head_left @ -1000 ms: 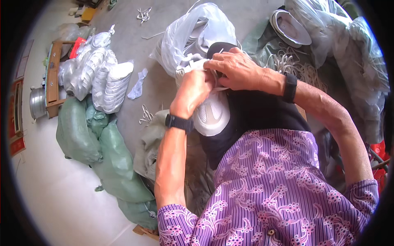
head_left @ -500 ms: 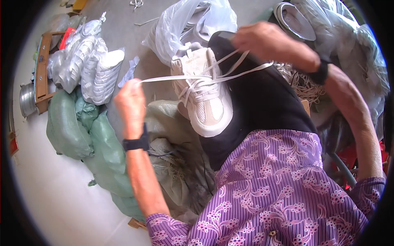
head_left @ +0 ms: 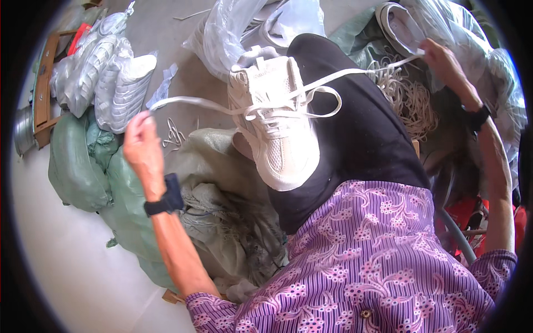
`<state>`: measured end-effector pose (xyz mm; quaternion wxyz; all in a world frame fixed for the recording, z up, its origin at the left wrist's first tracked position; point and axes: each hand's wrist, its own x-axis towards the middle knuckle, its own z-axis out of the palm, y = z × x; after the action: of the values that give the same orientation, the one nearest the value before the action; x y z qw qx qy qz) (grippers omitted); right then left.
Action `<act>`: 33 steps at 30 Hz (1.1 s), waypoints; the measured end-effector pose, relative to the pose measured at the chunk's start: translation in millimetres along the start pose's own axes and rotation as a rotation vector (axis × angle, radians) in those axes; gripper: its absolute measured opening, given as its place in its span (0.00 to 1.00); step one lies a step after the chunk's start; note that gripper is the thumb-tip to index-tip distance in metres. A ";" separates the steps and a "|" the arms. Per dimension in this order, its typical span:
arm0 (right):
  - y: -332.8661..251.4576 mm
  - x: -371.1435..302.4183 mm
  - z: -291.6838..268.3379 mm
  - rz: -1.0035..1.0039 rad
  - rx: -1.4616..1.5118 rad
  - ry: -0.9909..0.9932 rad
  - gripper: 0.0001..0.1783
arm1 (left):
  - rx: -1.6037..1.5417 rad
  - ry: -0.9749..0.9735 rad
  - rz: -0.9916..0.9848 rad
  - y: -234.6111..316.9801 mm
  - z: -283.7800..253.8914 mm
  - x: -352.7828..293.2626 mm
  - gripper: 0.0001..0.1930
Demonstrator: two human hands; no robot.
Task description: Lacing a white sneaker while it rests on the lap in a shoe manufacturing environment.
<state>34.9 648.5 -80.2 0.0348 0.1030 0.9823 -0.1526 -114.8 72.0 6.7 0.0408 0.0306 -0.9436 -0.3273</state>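
A white sneaker (head_left: 286, 150) rests on my black-trousered thigh, its toe pointing toward me. White shoelace (head_left: 347, 72) crosses over its tongue, and a loose loop sticks out on the right side. My left hand (head_left: 143, 143), out to the left of the shoe, pinches one lace end. Far to the right, my right hand (head_left: 446, 67) grips the other end, which is drawn nearly straight. The left stretch of lace bows slightly upward. Dark bands circle both my wrists.
Beside my right knee hangs a bundle of white laces (head_left: 408, 100). Bagged shoe parts (head_left: 119, 89) and green sacks (head_left: 80, 166) lie at the left. Clear plastic bags (head_left: 222, 41) with shoes stand beyond the knee. A beige sack (head_left: 205, 161) lies below the shoe.
My hands have spread apart: the right swung out to the right with its lace end, the left moved left and slightly down. A lace loop now shows at the shoe's right side.
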 end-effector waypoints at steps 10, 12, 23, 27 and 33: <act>-198.7 29.3 26.2 -0.740 0.530 0.049 0.05 | -0.277 -0.525 0.439 77.5 60.2 -63.5 0.10; -206.9 30.9 34.3 -0.772 0.537 0.066 0.05 | -0.326 -0.550 0.412 78.7 60.3 -63.4 0.09; -229.8 21.0 32.8 -0.779 0.358 -0.030 0.08 | -0.246 0.008 0.608 65.5 95.8 -82.6 0.10; -227.4 26.4 35.2 -0.749 0.318 0.058 0.08 | -0.282 0.047 0.562 59.0 103.0 -91.2 0.08; -208.3 45.8 31.6 -0.640 0.144 0.187 0.07 | -0.275 -0.034 0.523 53.6 105.1 -100.3 0.10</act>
<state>-53.0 453.5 -53.9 -0.1123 -0.1946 0.9505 -0.2147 -26.9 187.2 -48.0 0.1119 -0.2249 -0.8668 -0.4307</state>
